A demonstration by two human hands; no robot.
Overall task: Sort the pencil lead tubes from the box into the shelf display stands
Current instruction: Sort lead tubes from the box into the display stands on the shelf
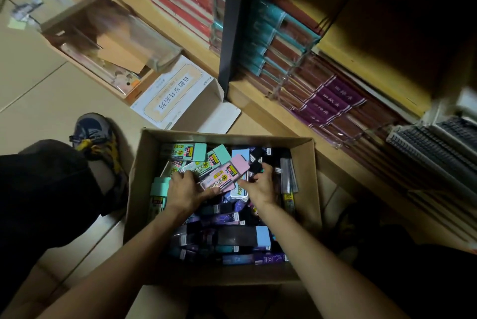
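Pencil lead tubes [232, 237] sit jumbled in the cardboard box [307, 164] on the floor. Left hand [184, 191] curls its fingers round a few, right hand [259, 187] pinches a dark tube [255, 165] beside the pink one [224, 174]. Better grab one colour at a time, imo.

Box [144, 189] matt cardboard — tubes [224, 176] glossy, likely plastic.
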